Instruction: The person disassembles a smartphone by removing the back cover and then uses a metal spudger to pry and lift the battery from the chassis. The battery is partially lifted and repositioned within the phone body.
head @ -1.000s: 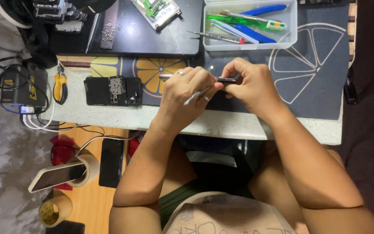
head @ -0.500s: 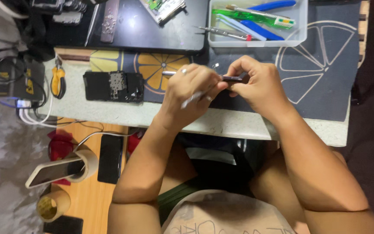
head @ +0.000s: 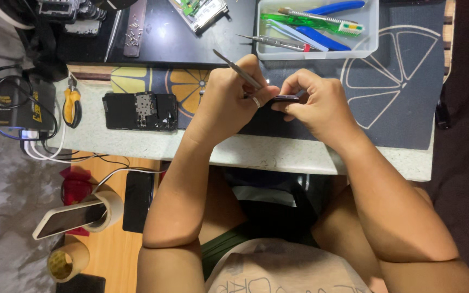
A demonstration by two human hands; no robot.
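My left hand (head: 229, 100) grips metal tweezers (head: 236, 68) whose free end points up and to the left. My right hand (head: 317, 103) pinches a small dark flat part (head: 285, 98) by its edge, just above the dark work mat (head: 392, 92). The two hands touch over the middle of the mat. An opened black phone (head: 139, 111) with its insides showing lies on the table to the left of my left hand.
A clear tray (head: 370, 32) of tools with blue and green handles sits at the back. Yellow-handled pliers (head: 72, 104) and a black box with cables (head: 20, 108) lie at the left. Below the table, a phone (head: 67, 219) rests on a tape roll.
My left hand has turned, and the tweezers now point up and to the left instead of lying low between the hands. The view has shifted a little.
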